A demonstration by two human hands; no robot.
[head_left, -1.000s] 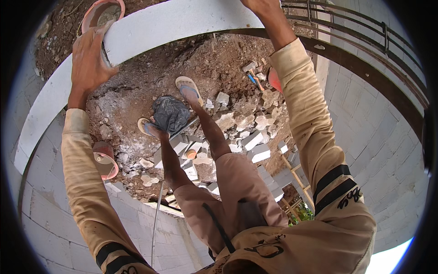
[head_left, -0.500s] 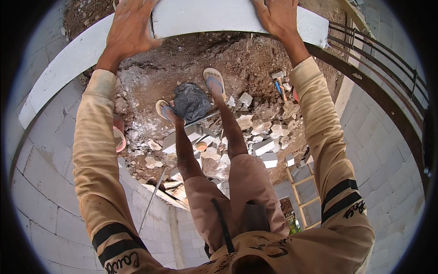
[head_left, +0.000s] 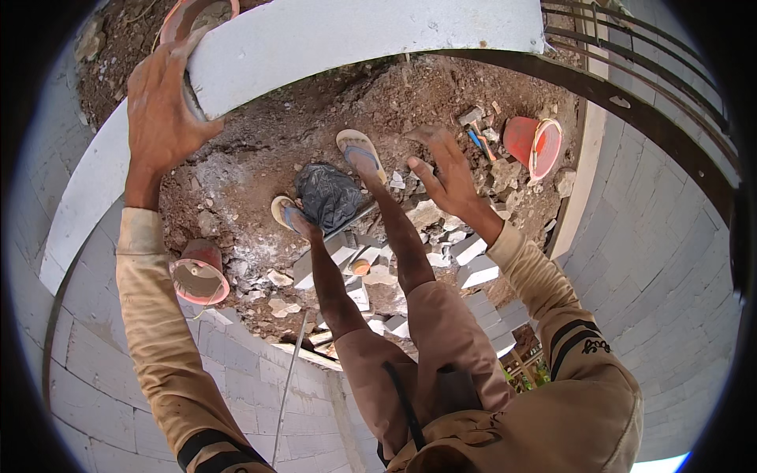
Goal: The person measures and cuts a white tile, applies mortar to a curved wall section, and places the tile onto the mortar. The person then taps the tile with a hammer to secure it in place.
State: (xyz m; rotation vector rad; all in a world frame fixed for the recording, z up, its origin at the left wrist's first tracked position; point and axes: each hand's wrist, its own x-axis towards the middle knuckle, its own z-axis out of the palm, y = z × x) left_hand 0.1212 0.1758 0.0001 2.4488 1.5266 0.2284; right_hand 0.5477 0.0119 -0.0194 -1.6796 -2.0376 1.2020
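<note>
My left hand (head_left: 162, 114) lies over the joint between two white lightweight blocks, its fingers stretched out across them and its thumb spread toward the near edge. The long right-hand block (head_left: 371, 35) runs across the top of the view. The left-hand block (head_left: 83, 201) continues the row down the left side. My right hand (head_left: 451, 173) is raised off the blocks, open and holding nothing, fingers apart above the rubble. A dark metal strip (head_left: 631, 102) runs along beneath the row and on past its right end.
Thin steel bars (head_left: 646, 43) stretch beyond the right end of the row. Far below, orange buckets (head_left: 533, 146), a black plastic bag (head_left: 328, 195), a blue-handled tool (head_left: 479, 143) and broken blocks (head_left: 477, 268) lie on the dirt. Grey block walls (head_left: 654, 260) surround the space.
My right hand has let go of the long block and come down toward me. My left hand has moved left and nearer. The view has shifted, bringing more buckets into sight.
</note>
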